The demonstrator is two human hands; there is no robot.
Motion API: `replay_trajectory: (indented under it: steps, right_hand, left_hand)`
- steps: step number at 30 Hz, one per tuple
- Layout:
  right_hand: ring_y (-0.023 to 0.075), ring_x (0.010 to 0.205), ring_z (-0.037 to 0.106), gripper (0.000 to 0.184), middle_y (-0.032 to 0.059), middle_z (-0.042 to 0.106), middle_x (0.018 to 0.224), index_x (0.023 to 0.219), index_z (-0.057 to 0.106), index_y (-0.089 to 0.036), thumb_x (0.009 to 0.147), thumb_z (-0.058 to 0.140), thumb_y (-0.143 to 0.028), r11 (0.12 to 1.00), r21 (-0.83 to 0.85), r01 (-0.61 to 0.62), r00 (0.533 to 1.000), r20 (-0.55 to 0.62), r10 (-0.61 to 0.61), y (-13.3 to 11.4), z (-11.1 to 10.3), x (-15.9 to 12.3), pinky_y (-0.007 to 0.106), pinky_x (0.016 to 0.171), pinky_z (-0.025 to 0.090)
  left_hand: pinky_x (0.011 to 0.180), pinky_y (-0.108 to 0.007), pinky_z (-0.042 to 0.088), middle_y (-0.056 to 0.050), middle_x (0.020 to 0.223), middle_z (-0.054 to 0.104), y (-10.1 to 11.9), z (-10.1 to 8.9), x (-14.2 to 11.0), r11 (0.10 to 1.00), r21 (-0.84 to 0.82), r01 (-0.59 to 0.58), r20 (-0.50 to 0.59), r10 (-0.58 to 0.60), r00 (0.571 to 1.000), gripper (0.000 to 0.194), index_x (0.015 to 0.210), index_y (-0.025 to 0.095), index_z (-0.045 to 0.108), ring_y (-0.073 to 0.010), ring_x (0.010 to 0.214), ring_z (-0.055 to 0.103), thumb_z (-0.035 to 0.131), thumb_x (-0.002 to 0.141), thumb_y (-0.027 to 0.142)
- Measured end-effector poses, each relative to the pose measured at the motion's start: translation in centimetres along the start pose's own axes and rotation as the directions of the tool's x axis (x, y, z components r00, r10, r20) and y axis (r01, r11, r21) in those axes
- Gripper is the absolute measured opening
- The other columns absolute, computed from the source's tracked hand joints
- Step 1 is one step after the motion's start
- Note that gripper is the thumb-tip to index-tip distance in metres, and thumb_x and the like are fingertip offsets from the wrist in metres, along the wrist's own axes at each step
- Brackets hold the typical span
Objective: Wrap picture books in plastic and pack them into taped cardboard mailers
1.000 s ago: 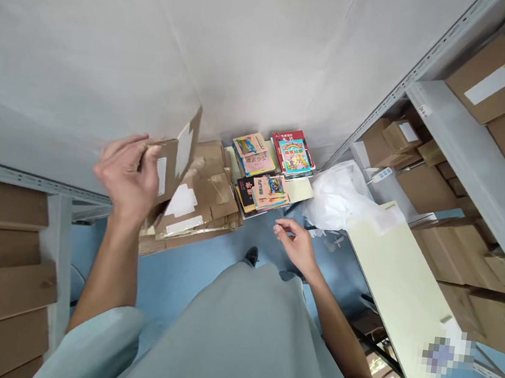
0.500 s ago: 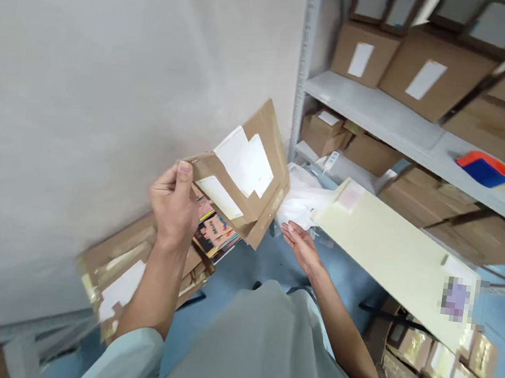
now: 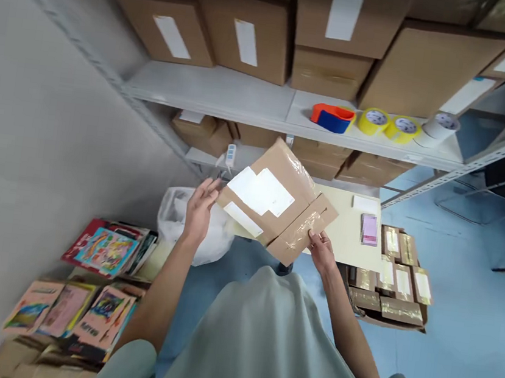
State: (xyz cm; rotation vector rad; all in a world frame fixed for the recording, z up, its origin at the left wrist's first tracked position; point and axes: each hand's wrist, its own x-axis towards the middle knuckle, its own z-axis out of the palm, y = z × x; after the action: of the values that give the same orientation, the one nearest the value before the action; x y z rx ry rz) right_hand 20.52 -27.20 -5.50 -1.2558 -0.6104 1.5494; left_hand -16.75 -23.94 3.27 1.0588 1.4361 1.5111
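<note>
Cardboard (image 3: 300,196) partly hides a cream table (image 3: 341,240) beside grey shelving (image 3: 245,97).

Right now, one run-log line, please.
right hand: holds cardboard by taped flap | left hand: at its left corner, contact unclear | table: partly hidden behind | books: lower left

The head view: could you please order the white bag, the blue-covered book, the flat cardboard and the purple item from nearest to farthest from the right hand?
From the right hand:
1. Flat cardboard, in its grip.
2. Purple item, to the right, on the table.
3. White bag, to the left.
4. Blue-covered book, farther left.
</note>
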Motion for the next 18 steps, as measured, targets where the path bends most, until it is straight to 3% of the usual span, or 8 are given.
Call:
replay_trajectory:
  steps: [3,6,8,11,15,18]
  right_hand:
    - [0.0318,0.107,0.081,0.066,0.0084,0.088,0.112,0.113,0.078,-0.025,0.066,0.101,-0.065,0.991,-0.099,0.087,0.995,-0.049,-0.092,-2.9,-4.8,2.0,0.052,0.101,0.066]
    - [0.0328,0.114,0.079,0.061,0.0098,0.087,0.118,0.113,0.08,-0.024,0.071,0.099,-0.063,0.964,-0.219,0.148,0.987,-0.029,-0.158,-5.1,-8.2,3.5,0.054,0.109,0.062]
    - [0.0328,0.115,0.079,0.057,0.0097,0.087,0.12,0.111,0.08,-0.024,0.072,0.098,-0.062,0.951,-0.266,0.16,0.986,-0.003,-0.167,-6.1,-9.7,4.6,0.054,0.111,0.061]
    - [0.032,0.112,0.079,0.055,0.0093,0.087,0.116,0.11,0.08,-0.025,0.074,0.097,-0.063,0.942,-0.299,0.151,0.988,0.007,-0.157,-6.6,-11.1,6.1,0.053,0.109,0.061]
    - [0.0318,0.115,0.077,0.056,0.0108,0.085,0.116,0.108,0.075,-0.025,0.081,0.088,-0.072,0.891,-0.43,0.144,0.981,-0.058,-0.186,-6.4,-11.9,7.6,0.054,0.113,0.058]
    - [0.0325,0.134,0.07,0.057,0.0142,0.078,0.135,0.118,0.071,-0.026,0.087,0.08,-0.073,0.825,-0.546,0.144,0.96,-0.125,-0.251,-5.8,-11.5,7.8,0.057,0.126,0.048]
  left_hand:
    - [0.138,-0.057,0.035,-0.018,0.176,0.053,-4.1,4.2,3.4,0.985,0.168,0.037,0.119,-0.057,0.991,0.088,0.166,0.027,0.054,-0.0381,0.169,0.042,0.084,0.086,0.05]
    - [0.139,-0.056,0.033,-0.019,0.175,0.053,-7.4,8.9,5.7,0.965,0.249,0.082,0.259,-0.148,0.954,0.098,0.166,0.024,0.051,-0.0386,0.17,0.041,0.087,0.075,0.04]
    - [0.131,-0.054,0.045,-0.019,0.163,0.065,-9.3,11.8,6.5,0.956,0.274,0.109,0.322,-0.198,0.926,0.091,0.158,0.022,0.058,-0.0399,0.16,0.053,0.085,0.073,0.04]
    - [0.108,-0.048,0.061,-0.016,0.128,0.082,-11.6,14.9,6.9,0.941,0.283,0.186,0.371,-0.286,0.884,0.064,0.129,0.017,0.072,-0.0383,0.128,0.075,0.082,0.072,0.045]
    - [0.09,-0.042,0.062,-0.008,0.092,0.082,-13.3,16.7,6.8,0.91,0.311,0.273,0.339,-0.375,0.863,0.037,0.089,0.02,0.073,-0.0329,0.097,0.078,0.081,0.066,0.047]
    - [0.095,-0.043,0.062,-0.007,0.096,0.083,-13.3,17.1,6.6,0.916,0.336,0.22,0.399,-0.35,0.847,0.026,0.086,0.021,0.076,-0.0329,0.103,0.078,0.075,0.069,0.041]
